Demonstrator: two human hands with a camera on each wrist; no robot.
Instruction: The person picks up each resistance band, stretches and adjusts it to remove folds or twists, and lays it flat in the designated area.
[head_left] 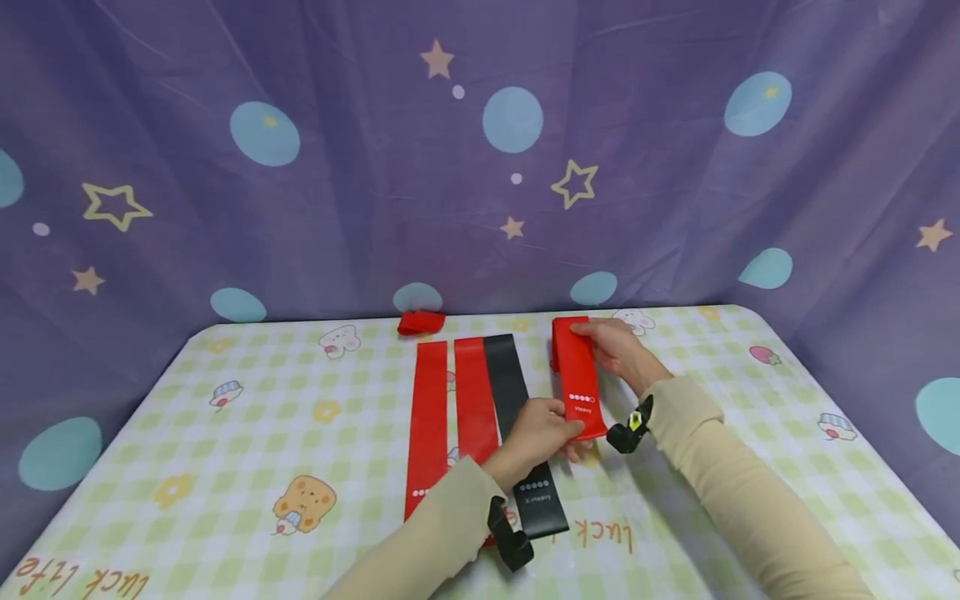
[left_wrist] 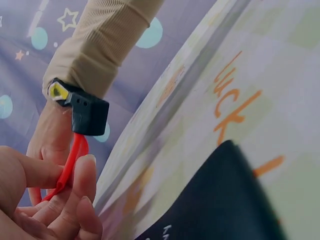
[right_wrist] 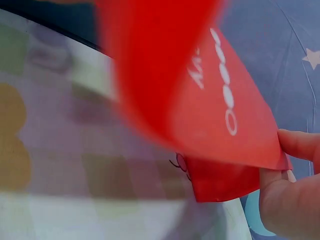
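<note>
A red resistance band [head_left: 577, 367] printed "Heavy" is held up off the table between both hands. My left hand [head_left: 534, 433] pinches its near end, thumb on top; the left wrist view shows that hand's fingers around the band's red edge [left_wrist: 67, 167]. At the far end, my right hand [head_left: 618, 350] grips the band between thumb and fingers. The right wrist view shows the band's loop [right_wrist: 245, 135] hanging open, its layers apart. Under my left forearm lies a black band [head_left: 507, 367] marked "X-Heavy", partly covered by the left hand.
Two red bands [head_left: 431, 400] lie flat, side by side, left of the black one, their near ends partly behind the left sleeve. A small red folded piece [head_left: 421, 323] sits at the table's back edge. A purple curtain [head_left: 480, 208] hangs behind the checked tablecloth [head_left: 247, 450].
</note>
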